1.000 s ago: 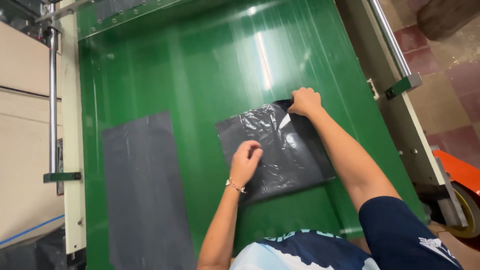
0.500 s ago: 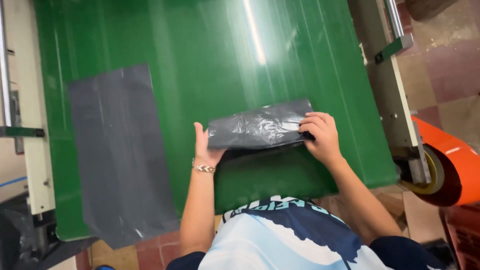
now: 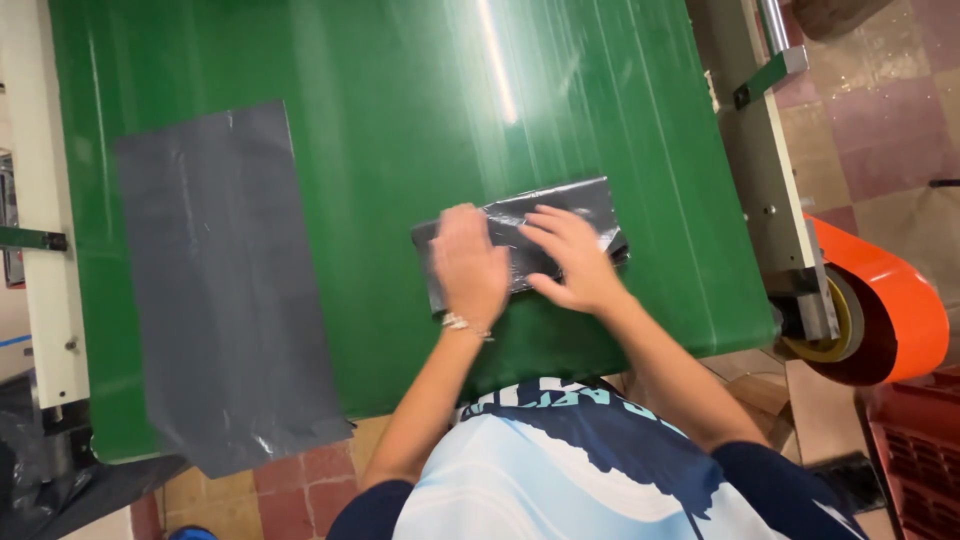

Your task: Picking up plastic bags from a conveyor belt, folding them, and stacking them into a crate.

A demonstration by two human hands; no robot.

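A folded dark grey plastic bag (image 3: pixel 590 205) lies on the green belt (image 3: pixel 400 120) near its front edge. My left hand (image 3: pixel 468 265) rests flat on the bag's left half, fingers spread. Pressed on the bag's middle and right part is my right hand (image 3: pixel 570 260), palm down, fingers apart. Neither hand grips anything; both lie on top of the folded bag.
A second grey bag (image 3: pixel 225 280) lies unfolded on the belt's left side, overhanging the front edge. A white machine frame (image 3: pixel 770 180) borders the belt on the right, with an orange roller (image 3: pixel 880 300) beside it. A red crate (image 3: pixel 915 450) stands at lower right.
The bag has been folded smaller, from a wide sheet into a compact strip. Both hands moved from its edges onto its top and now press it flat.
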